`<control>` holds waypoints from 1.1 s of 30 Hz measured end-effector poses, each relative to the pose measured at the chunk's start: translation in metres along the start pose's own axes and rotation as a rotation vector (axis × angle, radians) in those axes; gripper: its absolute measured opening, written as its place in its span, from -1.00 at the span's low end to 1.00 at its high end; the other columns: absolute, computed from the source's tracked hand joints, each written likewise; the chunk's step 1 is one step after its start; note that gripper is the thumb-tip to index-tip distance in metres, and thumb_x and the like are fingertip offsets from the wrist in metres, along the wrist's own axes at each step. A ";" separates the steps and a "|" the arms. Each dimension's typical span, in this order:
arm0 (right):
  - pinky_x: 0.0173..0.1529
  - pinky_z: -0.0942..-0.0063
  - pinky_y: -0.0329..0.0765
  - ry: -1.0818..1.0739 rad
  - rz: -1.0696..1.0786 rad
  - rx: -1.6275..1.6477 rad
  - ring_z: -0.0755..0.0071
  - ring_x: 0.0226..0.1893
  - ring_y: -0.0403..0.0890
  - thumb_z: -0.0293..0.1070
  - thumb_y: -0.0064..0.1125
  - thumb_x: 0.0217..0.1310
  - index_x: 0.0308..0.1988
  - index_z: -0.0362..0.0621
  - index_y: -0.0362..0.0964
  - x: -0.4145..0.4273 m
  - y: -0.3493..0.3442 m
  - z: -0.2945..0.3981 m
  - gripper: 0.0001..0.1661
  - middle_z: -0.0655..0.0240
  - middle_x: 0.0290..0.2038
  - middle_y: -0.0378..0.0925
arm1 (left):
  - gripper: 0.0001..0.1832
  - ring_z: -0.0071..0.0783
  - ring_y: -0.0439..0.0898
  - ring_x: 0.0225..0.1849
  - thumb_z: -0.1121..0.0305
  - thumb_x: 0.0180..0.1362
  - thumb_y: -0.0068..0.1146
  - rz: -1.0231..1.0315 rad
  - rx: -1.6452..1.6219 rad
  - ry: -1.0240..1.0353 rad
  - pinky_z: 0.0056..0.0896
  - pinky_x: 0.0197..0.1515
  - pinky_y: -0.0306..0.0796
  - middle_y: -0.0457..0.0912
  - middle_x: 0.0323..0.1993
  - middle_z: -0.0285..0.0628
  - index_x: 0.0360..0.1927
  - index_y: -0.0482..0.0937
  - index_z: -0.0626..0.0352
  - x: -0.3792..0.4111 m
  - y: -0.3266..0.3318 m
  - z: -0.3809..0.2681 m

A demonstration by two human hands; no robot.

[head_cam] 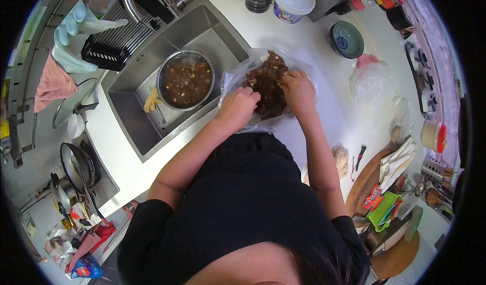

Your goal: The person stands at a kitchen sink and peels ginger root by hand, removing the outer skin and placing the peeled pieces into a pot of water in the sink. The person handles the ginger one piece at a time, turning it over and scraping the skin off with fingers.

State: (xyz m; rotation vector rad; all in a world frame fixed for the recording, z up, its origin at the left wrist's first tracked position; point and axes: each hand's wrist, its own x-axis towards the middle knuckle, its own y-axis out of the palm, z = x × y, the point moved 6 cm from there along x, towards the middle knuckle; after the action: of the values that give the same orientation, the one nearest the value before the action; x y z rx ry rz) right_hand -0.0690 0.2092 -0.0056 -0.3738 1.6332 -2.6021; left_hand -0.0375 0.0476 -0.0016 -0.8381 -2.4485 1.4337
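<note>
An open clear plastic bag (229,82) lies on the white counter directly before me, holding a heap of dark brown food pieces (271,99). A few pale bits show among them. At the heap's left side, my left hand (239,105) has its fingers curled against the pieces; whether it grips one is hidden. My right hand (299,89) is over the right side, thumb and fingertips pinched at a brown piece. To the left, a round metal pot (213,84) stands in the steel sink, filled with brown liquid, chunks and pale floating bits. Thin water runs into it from the faucet (131,4).
Yellowish scraps (152,100) lie in the sink (228,38) beside the pot. Stacked bowls (347,40), a lidded white tub (294,0) and a dark bottle (258,0) stand behind the bag. Crumpled plastic (374,84) and a round wooden board (360,186) are at right.
</note>
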 end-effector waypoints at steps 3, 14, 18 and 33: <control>-0.15 0.30 0.48 0.101 0.014 0.293 0.15 -0.26 0.56 -0.41 0.26 -0.02 -0.39 -0.16 0.55 -0.002 -0.017 0.007 -0.89 0.24 -0.36 0.55 | -0.63 -0.02 0.51 -0.04 0.42 -0.01 0.24 -0.259 -0.251 0.016 -0.12 -0.01 0.43 0.54 -0.15 -0.05 -0.08 0.51 0.20 -0.001 -0.016 0.000; -0.29 0.59 0.37 0.481 0.412 1.283 0.58 -0.33 0.46 -0.14 0.13 0.29 -0.21 -0.18 0.47 -0.017 0.007 0.016 -0.69 0.46 -0.34 0.50 | -0.46 -0.10 0.56 -0.04 0.35 -0.02 0.35 -0.253 -0.577 0.062 -0.25 0.00 0.45 0.54 -0.02 -0.03 0.07 0.47 0.14 0.003 -0.030 0.008; -0.34 0.57 0.34 0.336 0.342 1.088 0.63 -0.41 0.39 -0.03 0.08 0.31 -0.28 -0.26 0.48 -0.012 -0.001 0.024 -0.56 0.42 -0.43 0.48 | -0.50 -0.22 0.57 -0.03 0.40 0.01 0.32 -0.245 -0.580 0.194 -0.31 -0.05 0.47 0.56 -0.04 -0.07 0.07 0.48 0.21 -0.001 -0.033 0.009; -0.46 0.27 0.38 -0.141 0.156 0.524 0.19 -0.58 0.48 -0.11 0.12 0.23 -0.54 -0.24 0.50 0.009 -0.040 0.060 -0.57 0.20 -0.63 0.48 | -0.53 -0.06 0.60 -0.08 0.35 0.05 0.29 -0.265 -0.492 0.071 -0.25 -0.09 0.47 0.58 -0.08 0.03 0.05 0.48 0.27 -0.016 -0.040 0.006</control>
State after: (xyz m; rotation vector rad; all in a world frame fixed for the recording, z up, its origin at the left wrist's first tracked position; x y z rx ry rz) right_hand -0.0608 0.1727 0.0561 -0.3660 0.8511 -2.6749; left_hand -0.0420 0.0185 0.0313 -0.5934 -2.7679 0.7102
